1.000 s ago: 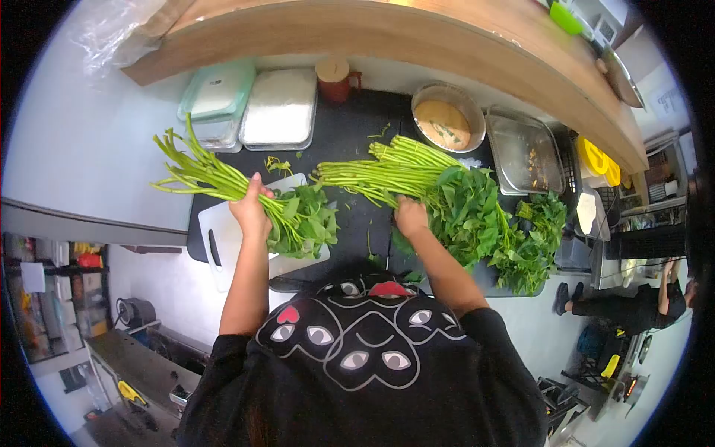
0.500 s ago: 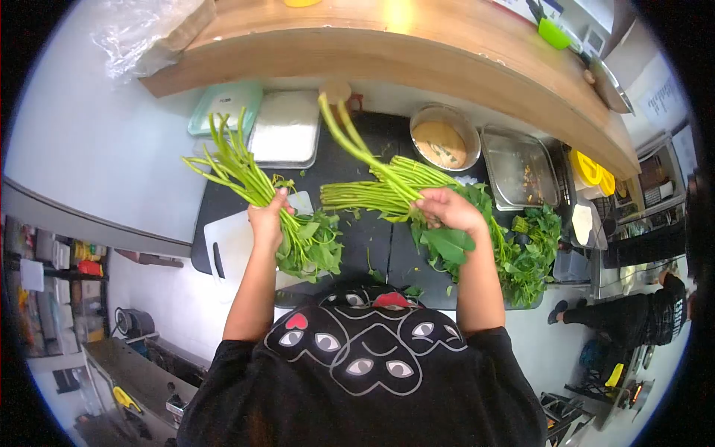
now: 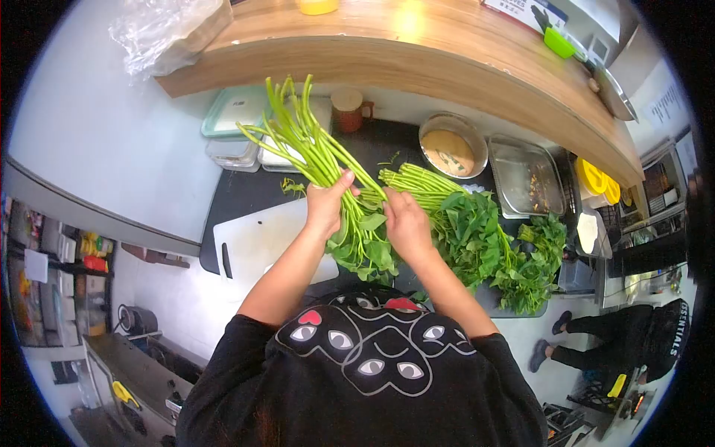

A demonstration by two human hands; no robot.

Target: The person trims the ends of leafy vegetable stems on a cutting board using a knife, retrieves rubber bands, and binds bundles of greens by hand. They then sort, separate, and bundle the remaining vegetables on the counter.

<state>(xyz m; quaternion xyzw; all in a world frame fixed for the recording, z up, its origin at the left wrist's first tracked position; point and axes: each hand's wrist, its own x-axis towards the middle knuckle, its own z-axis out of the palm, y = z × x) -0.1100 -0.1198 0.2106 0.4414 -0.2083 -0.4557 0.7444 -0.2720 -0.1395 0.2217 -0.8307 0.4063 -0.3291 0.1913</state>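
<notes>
My left hand (image 3: pixel 328 205) is closed around a bunch of long-stemmed leafy greens (image 3: pixel 302 145). Its stems fan up and away from me, and the leaves hang below the fist. Close beside it, my right hand (image 3: pixel 407 223) has its fingers closed on a few more stems, which lean against the held bunch; its fingertips are partly hidden. Right of my hands, a thick bundle of the same greens (image 3: pixel 473 231) lies on the black work surface (image 3: pixel 242 194), stem ends pointing left. A white cutting board (image 3: pixel 257 237) lies under my left forearm.
At the back stand lidded containers (image 3: pixel 234 113), a reddish-brown mug (image 3: pixel 348 112), a round bowl of tan contents (image 3: pixel 450 145) and a rectangular tray (image 3: pixel 525 175). A wooden shelf (image 3: pixel 417 56) overhangs them. At far right, a person in black (image 3: pixel 648 335) stands on the floor.
My hands have come together over the middle. The left bunch moved right, and the stems in my right hand moved left, down against it.
</notes>
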